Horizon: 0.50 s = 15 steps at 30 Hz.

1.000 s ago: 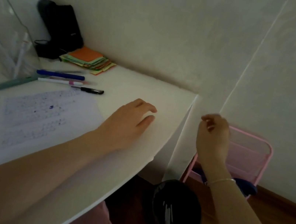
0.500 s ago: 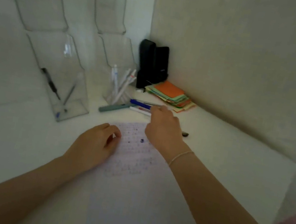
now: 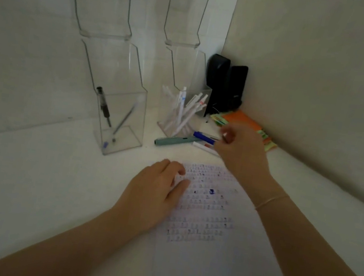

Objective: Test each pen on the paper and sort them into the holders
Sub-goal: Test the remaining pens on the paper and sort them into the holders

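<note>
1. Fingers of the right hand [image 3: 240,152] are blurred above the loose pens, so it cannot be told if anything is gripped; fingers of the left hand [image 3: 156,191] are loosely curled and rested on the paper [image 3: 211,214], with nothing held.
2. Untested pens are laid just behind the paper: a teal pen [image 3: 175,141], a blue pen [image 3: 204,136] and a white pen [image 3: 205,148].
3. Two pens could be caught together, because they are packed close; one could be knocked and rolled away.
4. A pen could be dropped into the wrong holder; the left holder [image 3: 119,123] and the right holder [image 3: 180,111] are stood near each other.
</note>
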Tool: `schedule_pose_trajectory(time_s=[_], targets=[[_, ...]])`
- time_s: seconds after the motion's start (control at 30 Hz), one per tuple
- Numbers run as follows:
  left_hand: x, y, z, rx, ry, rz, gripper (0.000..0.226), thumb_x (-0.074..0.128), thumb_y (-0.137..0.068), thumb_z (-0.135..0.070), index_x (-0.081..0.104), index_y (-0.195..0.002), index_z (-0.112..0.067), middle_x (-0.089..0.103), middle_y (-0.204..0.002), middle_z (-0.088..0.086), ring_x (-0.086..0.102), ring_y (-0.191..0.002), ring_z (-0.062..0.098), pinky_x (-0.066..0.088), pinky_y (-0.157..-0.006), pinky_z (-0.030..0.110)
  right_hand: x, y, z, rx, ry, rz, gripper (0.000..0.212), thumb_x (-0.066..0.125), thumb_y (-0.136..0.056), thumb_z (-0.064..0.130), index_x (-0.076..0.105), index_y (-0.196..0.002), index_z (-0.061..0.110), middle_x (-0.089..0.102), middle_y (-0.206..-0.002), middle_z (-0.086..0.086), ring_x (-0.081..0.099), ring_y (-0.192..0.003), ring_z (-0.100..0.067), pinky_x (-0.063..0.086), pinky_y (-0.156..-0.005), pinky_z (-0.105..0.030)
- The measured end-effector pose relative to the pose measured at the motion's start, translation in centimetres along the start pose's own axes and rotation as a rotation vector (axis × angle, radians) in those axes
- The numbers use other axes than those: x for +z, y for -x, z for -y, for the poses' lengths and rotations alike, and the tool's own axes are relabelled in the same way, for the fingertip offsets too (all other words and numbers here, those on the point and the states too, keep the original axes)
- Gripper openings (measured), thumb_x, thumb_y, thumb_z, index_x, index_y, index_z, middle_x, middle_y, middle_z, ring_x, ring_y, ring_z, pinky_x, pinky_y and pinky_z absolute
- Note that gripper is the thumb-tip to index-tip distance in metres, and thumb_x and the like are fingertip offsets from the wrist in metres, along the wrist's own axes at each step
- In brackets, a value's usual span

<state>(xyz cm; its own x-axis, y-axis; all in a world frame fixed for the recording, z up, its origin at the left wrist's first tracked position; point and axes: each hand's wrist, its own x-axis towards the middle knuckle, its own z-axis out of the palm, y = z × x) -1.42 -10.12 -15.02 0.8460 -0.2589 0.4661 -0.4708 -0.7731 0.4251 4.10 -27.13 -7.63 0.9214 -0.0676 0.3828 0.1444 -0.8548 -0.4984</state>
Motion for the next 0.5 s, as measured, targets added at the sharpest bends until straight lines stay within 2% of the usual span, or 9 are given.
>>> schedule_pose_trajectory(time_s=[0.03, 0.1, 0.17, 0.2, 0.27, 0.33, 0.37, 0.43, 0.5], targets=[[-0.4, -0.1, -0.2, 0.003, 0.045, -0.04, 0.035, 0.034, -0.093, -0.05, 0.052, -0.112, -0.026, 0.049, -0.091, -0.014, 0.047, -0.079, 0.003, 0.038, -0.074, 0.018, -0.6, 0.4, 1.2, 0.05, -0.27, -0.062, 0.014, 0.064, -0.081, 0.01, 0.063, -0.095, 0.013, 0.063, -0.09, -0.004, 0.06, -0.084, -0.02, 0.049, -0.077, -0.027], [-1.0, -0.2, -0.8, 0.007, 0.17, -0.076, 0.048, 0.029, -0.089, -0.059, 0.049, -0.117, -0.026, 0.053, -0.1, -0.016, 0.052, -0.089, 0.001, 0.04, -0.079, 0.014, -1.5, 1.6, 3.2, 0.141, -0.742, -0.07, 0.013, 0.066, -0.078, 0.003, 0.061, -0.086, 0.011, 0.063, -0.082, -0.007, 0.065, -0.082, -0.025, 0.057, -0.079, -0.035], [-1.4, -0.2, -1.7, -0.003, 0.352, -0.026, 0.05, 0.029, -0.089, -0.062, 0.048, -0.118, -0.027, 0.057, -0.102, -0.017, 0.055, -0.093, -0.001, 0.041, -0.08, 0.012, -1.6, 3.1, 4.3, 0.199, -1.032, -0.019, 0.011, 0.062, -0.079, -0.004, 0.058, -0.085, 0.004, 0.061, -0.081, -0.015, 0.067, -0.077, -0.03, 0.06, -0.075, -0.04], [-1.6, -0.2, -2.3, -0.023, 0.458, 0.018, 0.047, 0.03, -0.091, -0.06, 0.049, -0.116, -0.026, 0.06, -0.096, -0.015, 0.057, -0.087, -0.001, 0.044, -0.077, 0.014, -1.5, 3.7, 4.5, 0.213, -1.11, 0.005, 0.011, 0.061, -0.079, -0.006, 0.056, -0.084, 0.003, 0.059, -0.08, -0.017, 0.066, -0.074, -0.03, 0.059, -0.075, -0.039], [-1.9, -0.1, -3.2, -0.059, 0.609, 0.082, 0.038, 0.032, -0.092, -0.049, 0.052, -0.108, -0.021, 0.058, -0.073, -0.01, 0.055, -0.062, 0.004, 0.046, -0.061, 0.022, -1.1, 4.6, 4.5, 0.202, -1.117, 0.029, 0.013, 0.062, -0.076, -0.003, 0.052, -0.077, 0.006, 0.053, -0.072, -0.016, 0.059, -0.068, -0.027, 0.056, -0.076, -0.036], [-2.0, 0.1, -3.4, -0.012, 0.55, 0.068, 0.029, 0.033, -0.096, -0.036, 0.055, -0.102, -0.017, 0.047, -0.057, -0.009, 0.042, -0.047, 0.007, 0.035, -0.049, 0.019, -1.0, 5.0, 4.0, 0.187, -1.031, 0.092, 0.03, 0.068, -0.075, 0.001, 0.043, -0.063, 0.013, 0.04, -0.058, -0.007, 0.044, -0.056, -0.018, 0.046, -0.061, -0.031], [-2.0, 0.2, -3.4, 0.013, 0.508, 0.059, 0.027, 0.034, -0.098, -0.032, 0.056, -0.099, -0.016, 0.046, -0.056, -0.009, 0.042, -0.046, 0.008, 0.033, -0.048, 0.018, -1.1, 5.1, 3.8, 0.197, -1.013, 0.162, 0.037, 0.07, -0.077, 0.003, 0.038, -0.06, 0.014, 0.035, -0.054, -0.004, 0.037, -0.049, -0.014, 0.04, -0.051, -0.026], [-2.1, 0.2, -3.3, 0.041, 0.48, 0.058, 0.027, 0.035, -0.099, -0.033, 0.056, -0.091, -0.018, 0.053, -0.06, -0.01, 0.048, -0.052, 0.007, 0.037, -0.052, 0.016, -1.5, 5.4, 3.4, 0.23, -1.039, 0.303, 0.036, 0.068, -0.083, 0.007, 0.039, -0.06, 0.011, 0.039, -0.053, -0.005, 0.033, -0.038, -0.013, 0.032, -0.039, -0.023], [-2.3, 0.1, -3.2, 0.047, 0.505, 0.059, 0.029, 0.038, -0.097, -0.036, 0.054, -0.081, -0.018, 0.051, -0.059, -0.01, 0.047, -0.052, 0.006, 0.035, -0.052, 0.014, -2.2, 5.5, 3.2, 0.259, -1.077, 0.377, 0.029, 0.062, -0.088, 0.009, 0.046, -0.064, 0.007, 0.049, -0.061, -0.013, 0.039, -0.035, -0.013, 0.034, -0.036, -0.021]])
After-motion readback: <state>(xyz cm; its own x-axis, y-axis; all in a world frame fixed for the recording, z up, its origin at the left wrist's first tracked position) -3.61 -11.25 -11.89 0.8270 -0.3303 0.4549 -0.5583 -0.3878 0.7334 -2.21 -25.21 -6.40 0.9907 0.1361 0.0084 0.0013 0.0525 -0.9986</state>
